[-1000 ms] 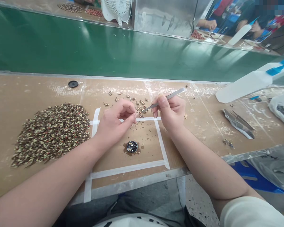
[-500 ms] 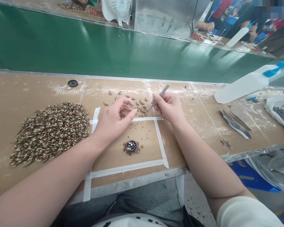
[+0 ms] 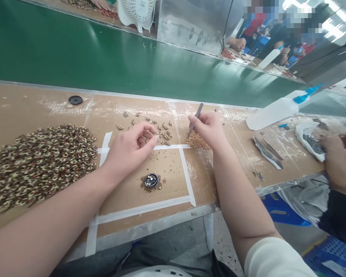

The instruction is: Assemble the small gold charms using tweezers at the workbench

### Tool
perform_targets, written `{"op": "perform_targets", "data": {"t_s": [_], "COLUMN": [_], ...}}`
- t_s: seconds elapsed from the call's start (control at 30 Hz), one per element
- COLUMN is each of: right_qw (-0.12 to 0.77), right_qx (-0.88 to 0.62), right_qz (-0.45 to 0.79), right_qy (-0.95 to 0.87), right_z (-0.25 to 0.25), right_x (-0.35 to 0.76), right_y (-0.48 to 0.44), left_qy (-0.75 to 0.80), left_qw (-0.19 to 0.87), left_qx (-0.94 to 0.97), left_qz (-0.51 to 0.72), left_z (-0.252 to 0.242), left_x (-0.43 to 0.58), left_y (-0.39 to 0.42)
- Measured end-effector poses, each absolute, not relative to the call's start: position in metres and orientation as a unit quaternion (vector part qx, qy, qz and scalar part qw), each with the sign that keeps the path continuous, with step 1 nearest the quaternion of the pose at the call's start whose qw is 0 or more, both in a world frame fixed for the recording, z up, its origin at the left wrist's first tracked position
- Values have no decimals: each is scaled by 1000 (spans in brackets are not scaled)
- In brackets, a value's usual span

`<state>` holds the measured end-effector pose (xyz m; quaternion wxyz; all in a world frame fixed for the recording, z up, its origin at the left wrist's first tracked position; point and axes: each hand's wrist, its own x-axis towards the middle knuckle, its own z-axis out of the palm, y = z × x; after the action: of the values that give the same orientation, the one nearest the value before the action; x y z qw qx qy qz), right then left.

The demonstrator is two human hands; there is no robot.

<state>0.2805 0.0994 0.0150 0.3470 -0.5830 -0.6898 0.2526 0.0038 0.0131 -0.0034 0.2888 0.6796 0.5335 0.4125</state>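
My right hand (image 3: pixel 209 129) is closed around metal tweezers (image 3: pixel 195 117), their tip pointing down at a small heap of copper-coloured beads (image 3: pixel 197 141) on the brown bench (image 3: pixel 31 111). My left hand (image 3: pixel 131 148) hovers over the taped white rectangle (image 3: pixel 184 173), fingers curled with thumb and forefinger pinched on a tiny part I cannot make out. Scattered small brass parts (image 3: pixel 161 129) lie between both hands. A small round dark circuit board (image 3: pixel 151 180) sits inside the tape outline below my left hand.
A big pile of brown-and-cream parts (image 3: pixel 40 161) lies left. A black disc (image 3: pixel 75 100) sits far left. A white squeeze bottle with blue tip (image 3: pixel 276 108), spare tweezers (image 3: pixel 266 150) and a bag (image 3: pixel 310 138) lie right, by another person's hand (image 3: pixel 336 159). A green conveyor belt (image 3: pixel 132 65) runs behind.
My right hand swung the tweezers from lying level near my left fingers to upright, moving right over the bead heap. My left hand opened slightly. The view shifted right, showing a neighbour's hand.
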Motion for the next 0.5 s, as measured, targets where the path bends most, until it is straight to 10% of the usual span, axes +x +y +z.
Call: {"op": "perform_targets", "data": {"t_s": [0.5], "right_qw": [289], "right_qx": [-560], "right_qz": [230], "right_qy": [-742], "right_z": [12], "right_x": [277], "right_y": [97], "left_qy": [521], "left_qw": [299], "left_qx": [683], "left_qz": [415], "left_z": [-2], "left_x": [6], "left_y": [12]}}
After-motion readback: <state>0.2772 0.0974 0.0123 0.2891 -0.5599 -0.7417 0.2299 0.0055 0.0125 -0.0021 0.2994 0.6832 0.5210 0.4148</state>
